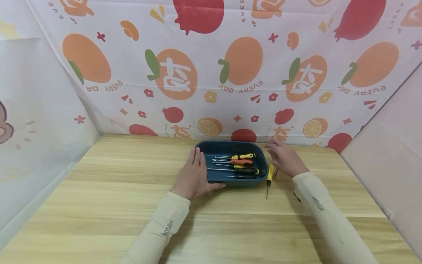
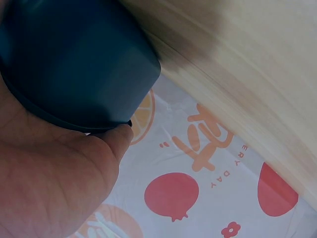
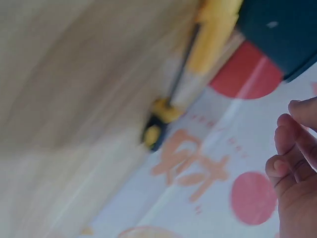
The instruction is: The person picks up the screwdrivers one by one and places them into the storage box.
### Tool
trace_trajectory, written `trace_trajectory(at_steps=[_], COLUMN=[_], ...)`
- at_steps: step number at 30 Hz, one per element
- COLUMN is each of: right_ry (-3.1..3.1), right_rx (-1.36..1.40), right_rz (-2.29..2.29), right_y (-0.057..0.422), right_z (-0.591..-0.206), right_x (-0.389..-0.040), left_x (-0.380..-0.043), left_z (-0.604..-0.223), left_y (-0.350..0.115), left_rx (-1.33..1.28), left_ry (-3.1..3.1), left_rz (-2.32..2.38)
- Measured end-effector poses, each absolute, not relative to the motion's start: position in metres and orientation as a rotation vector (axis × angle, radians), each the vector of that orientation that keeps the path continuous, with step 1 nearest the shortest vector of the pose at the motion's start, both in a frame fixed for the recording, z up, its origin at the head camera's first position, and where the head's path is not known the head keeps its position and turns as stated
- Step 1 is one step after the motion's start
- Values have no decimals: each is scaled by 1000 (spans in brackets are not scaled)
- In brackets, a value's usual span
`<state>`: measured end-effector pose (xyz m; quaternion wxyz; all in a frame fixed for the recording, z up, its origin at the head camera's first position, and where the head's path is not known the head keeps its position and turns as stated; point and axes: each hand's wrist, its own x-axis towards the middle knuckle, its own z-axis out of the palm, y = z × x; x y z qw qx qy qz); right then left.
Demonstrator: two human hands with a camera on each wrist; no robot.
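A dark blue plastic bin (image 1: 244,185) sits near the back of the table, with several screwdrivers (image 1: 242,171) lying in it, handles to the right. My left hand (image 1: 194,176) holds the bin's left end, fingers along the rim and thumb at the front side. In the left wrist view, a fingertip presses on the bin's rim (image 2: 74,126). My right hand (image 1: 285,157) is off the bin's right end, fingers loosely bent with nothing in them. Below it lie a yellow-handled screwdriver (image 1: 270,174) and a black-and-yellow-handled screwdriver (image 3: 157,124), partly hidden in the head view.
The wooden table (image 1: 108,205) meets a fruit-print cloth (image 1: 211,73) hanging right behind the bin. Pale sheets (image 1: 39,110) hang at the left and right sides.
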<state>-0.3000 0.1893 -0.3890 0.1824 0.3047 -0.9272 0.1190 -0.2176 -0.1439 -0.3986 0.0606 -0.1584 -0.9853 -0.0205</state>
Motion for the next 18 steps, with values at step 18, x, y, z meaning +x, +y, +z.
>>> trace_trajectory(at_steps=[18], right_ry=[-2826], right_rx=[732], right_rz=[48], right_y=[239], right_z=[-419], right_x=[-298], left_x=[-216], left_z=[-399], left_y=[-144], left_rx=[-489], left_ry=[-2972], left_rz=[-17])
